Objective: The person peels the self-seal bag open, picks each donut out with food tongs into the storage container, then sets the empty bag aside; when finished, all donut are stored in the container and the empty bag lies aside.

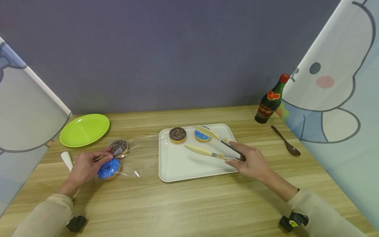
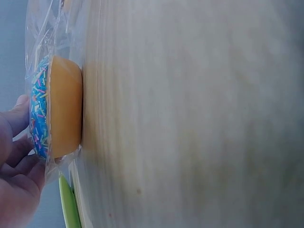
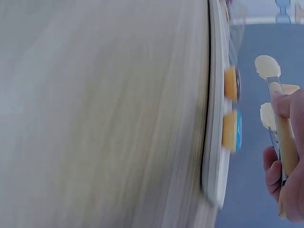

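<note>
A clear plastic bag (image 1: 139,161) lies on the table, holding a chocolate-iced donut (image 1: 119,148) and a blue-iced donut (image 1: 109,169). My left hand (image 1: 88,163) pinches the bag's near-left edge beside both donuts. In the left wrist view, thumb and fingers touch the film next to the sprinkled blue donut (image 2: 64,109). Over the white tray (image 1: 180,168) my right hand (image 1: 250,161) grips kitchen tongs (image 1: 226,156) with cream tips, spread apart and holding nothing. Beneath them on the tray sit another chocolate donut (image 1: 177,134) and another blue donut (image 1: 202,136), partly hidden by the upper tip.
A green plate (image 1: 84,130) stands at the back left, with a white handle (image 1: 67,160) sticking out behind my left hand. At the back right is a dark green bottle (image 1: 267,102) with a red cap. A brown spoon (image 1: 285,141) lies right of the tray.
</note>
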Available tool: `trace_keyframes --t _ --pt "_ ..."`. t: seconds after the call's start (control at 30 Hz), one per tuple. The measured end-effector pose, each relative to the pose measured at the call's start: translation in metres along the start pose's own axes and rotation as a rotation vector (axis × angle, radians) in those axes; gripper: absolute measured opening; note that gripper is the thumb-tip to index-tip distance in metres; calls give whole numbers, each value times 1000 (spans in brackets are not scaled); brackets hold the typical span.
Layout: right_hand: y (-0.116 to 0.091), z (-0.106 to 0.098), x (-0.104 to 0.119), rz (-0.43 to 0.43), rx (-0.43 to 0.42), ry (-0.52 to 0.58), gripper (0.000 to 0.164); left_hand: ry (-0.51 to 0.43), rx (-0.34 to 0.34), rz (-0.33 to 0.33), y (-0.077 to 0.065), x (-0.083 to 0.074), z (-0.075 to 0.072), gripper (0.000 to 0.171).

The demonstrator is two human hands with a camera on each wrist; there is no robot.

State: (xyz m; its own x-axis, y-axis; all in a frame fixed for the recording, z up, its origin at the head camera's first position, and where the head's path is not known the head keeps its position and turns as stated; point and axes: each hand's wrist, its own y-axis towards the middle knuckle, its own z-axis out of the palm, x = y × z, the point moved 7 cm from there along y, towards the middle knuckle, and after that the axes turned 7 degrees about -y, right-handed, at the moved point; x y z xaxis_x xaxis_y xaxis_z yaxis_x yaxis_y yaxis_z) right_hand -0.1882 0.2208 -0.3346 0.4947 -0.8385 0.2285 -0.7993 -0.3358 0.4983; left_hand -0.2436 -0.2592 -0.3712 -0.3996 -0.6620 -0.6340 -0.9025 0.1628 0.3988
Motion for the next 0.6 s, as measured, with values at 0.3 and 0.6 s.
trace_keyframes --t 0.3,0.6 --pt "4 20 43 -128 71 14 56 -6 -3 16 1 -1 0 6" --pt "16 47 62 -131 117 12 54 -34 15 23 0 -5 -1 8"
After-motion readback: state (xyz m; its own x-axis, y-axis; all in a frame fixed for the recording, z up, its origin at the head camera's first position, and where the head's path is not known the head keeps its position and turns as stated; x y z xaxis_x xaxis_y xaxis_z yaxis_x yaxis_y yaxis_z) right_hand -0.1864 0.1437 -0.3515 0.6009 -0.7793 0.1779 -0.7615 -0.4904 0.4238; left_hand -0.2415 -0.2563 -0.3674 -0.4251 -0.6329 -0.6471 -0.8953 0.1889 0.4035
